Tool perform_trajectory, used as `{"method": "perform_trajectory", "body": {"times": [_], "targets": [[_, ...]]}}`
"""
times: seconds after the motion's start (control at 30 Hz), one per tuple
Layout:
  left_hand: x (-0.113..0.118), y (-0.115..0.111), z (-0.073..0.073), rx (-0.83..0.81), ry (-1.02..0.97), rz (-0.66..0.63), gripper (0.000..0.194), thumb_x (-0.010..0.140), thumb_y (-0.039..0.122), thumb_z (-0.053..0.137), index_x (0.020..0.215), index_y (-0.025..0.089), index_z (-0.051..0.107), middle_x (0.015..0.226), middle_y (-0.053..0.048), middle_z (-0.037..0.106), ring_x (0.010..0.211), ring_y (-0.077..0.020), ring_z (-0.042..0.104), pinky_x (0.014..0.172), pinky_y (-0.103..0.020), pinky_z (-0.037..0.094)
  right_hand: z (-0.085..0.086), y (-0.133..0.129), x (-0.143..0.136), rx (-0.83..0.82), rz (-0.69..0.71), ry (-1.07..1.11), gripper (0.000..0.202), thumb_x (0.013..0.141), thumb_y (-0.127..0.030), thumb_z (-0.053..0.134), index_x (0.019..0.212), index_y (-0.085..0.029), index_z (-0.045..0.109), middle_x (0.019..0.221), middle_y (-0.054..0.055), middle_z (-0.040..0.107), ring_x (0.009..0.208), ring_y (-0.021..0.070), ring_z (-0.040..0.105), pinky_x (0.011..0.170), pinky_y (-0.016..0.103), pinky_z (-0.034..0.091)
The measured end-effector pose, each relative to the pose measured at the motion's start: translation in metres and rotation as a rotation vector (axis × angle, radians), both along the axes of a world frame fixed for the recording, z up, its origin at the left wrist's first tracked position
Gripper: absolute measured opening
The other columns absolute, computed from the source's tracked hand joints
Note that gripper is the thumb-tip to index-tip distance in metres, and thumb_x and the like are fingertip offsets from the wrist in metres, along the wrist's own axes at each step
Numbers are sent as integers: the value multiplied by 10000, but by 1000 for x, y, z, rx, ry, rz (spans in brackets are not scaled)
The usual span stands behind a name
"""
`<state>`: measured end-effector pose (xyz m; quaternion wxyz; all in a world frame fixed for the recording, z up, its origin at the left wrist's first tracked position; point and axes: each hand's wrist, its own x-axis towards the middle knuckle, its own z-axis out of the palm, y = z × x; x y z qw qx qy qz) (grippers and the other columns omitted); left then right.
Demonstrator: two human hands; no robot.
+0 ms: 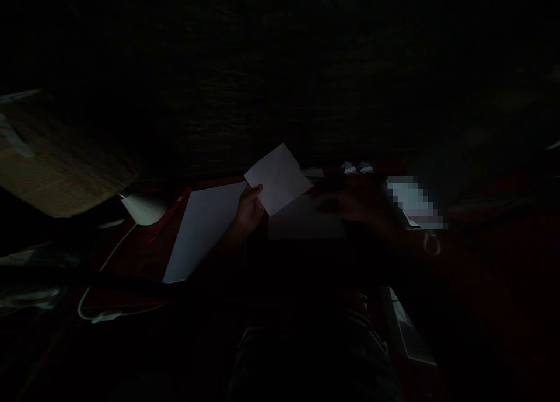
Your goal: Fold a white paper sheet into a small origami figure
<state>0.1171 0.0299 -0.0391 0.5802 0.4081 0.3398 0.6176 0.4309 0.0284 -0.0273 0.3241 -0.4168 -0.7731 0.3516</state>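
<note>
The white paper (282, 175) is pinched at its near-left edge by the left hand (251, 209), its body angled far and right. Near its right corner the right hand (336, 205) is held, its grip too dark to be told

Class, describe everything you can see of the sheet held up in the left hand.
The sheet is pale, thin and four-sided, and looks like paper; no writing shows, though the dim light may hide faint marks or creases. It is held up cornerwise, one corner pointing to the top of the picture and another toward the bottom. The left hand pinches it at the lower-left edge, thumb on the visible face. The right hand is close by but seems not to touch it.
</note>
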Motion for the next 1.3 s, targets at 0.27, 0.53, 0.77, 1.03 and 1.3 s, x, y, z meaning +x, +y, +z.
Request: {"method": "perform_trajectory", "body": {"times": [0.27,0.53,0.77,1.03,1.3], "targets": [[15,-8,-6,-38,53,-66,465,700,400,980,1061,217,752,1115,-87,821,1163,-344,758,1020,-490,572,-1,-2,0,7,-281,83,588,859,-788,655,679,-234,729,720,77,744,735,269,696,694,395,548],[15,-13,-10,-110,98,-102,421,709,351,989,1047,211,779,1089,-96,827,1076,-349,778,949,-480,580,-1,-4,-2,-37,-248,167,727,802,-950,576,748,-235,703,861,93,753,853,272,704,785,394,576],[16,-16,-8,-139,127,-117,444,703,347,978,1070,184,790,1039,-78,831,962,-287,783,879,-403,571,-7,-4,-3,50,-161,-14,569,955,-745,610,935,-227,842,958,82,846,880,299,767,808,408,609],[15,-14,-14,-185,178,-169,524,644,361,991,1100,192,797,1056,-82,834,928,-279,773,831,-377,549,-9,-4,-2,89,-169,9,379,983,-569,675,1035,-252,876,1076,84,868,977,341,815,880,474,656],[12,-11,-16,-193,175,-191,519,686,337,972,1141,184,773,1078,-102,823,983,-302,768,872,-405,539,-8,-3,-3,106,-135,-6,273,962,-484,721,1014,-266,876,1033,60,870,921,302,813,817,427,650]]}}
